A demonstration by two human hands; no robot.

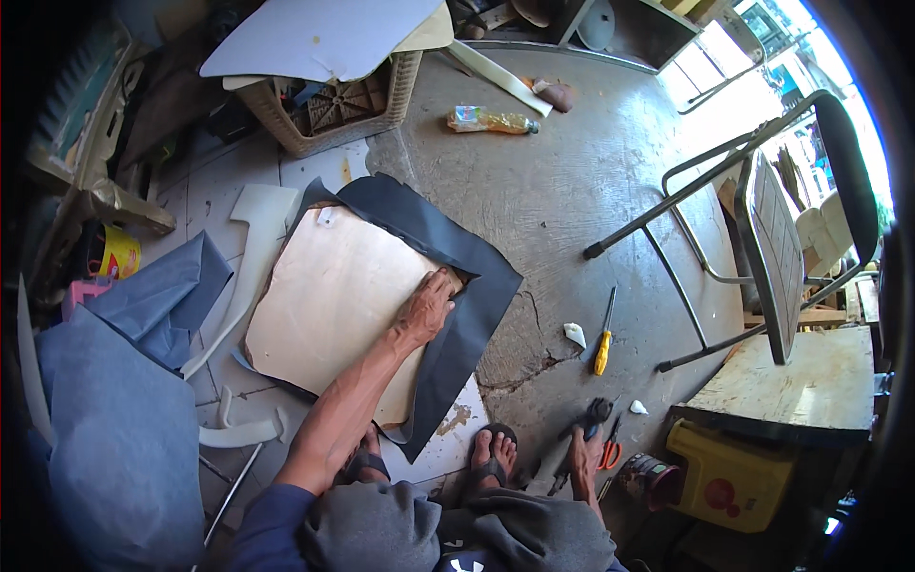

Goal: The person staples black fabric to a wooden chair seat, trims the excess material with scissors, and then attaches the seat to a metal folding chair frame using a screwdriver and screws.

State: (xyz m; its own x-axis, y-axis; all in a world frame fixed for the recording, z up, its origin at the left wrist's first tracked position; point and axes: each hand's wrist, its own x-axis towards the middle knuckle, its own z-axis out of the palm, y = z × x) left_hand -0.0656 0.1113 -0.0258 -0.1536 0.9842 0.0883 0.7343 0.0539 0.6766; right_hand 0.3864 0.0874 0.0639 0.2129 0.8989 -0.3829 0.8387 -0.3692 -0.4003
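Note:
A pale board (334, 296) lies on dark sheet material (477, 315), whose edge folds up along its upper right. My left hand (427, 307) rests at the board's right corner, fingers curled on the material's edge there. My right hand (583, 458) grips a dark tool (596, 415), possibly a staple gun, low at the right, apart from the board. Beside it lie orange-handled scissors (610, 454). A yellow-handled screwdriver (602, 348) and a small white scrap (574, 334) are on the floor farther up. My sandaled feet are below the board.
Grey-blue fabric (114, 419) and white offcuts (248, 229) lie left. A crate (295, 133) topped with sheets and a bottle (491, 120) are ahead. A metal folding chair (772, 248) stands right, above a worn board (782, 381) over a yellow container (724, 477).

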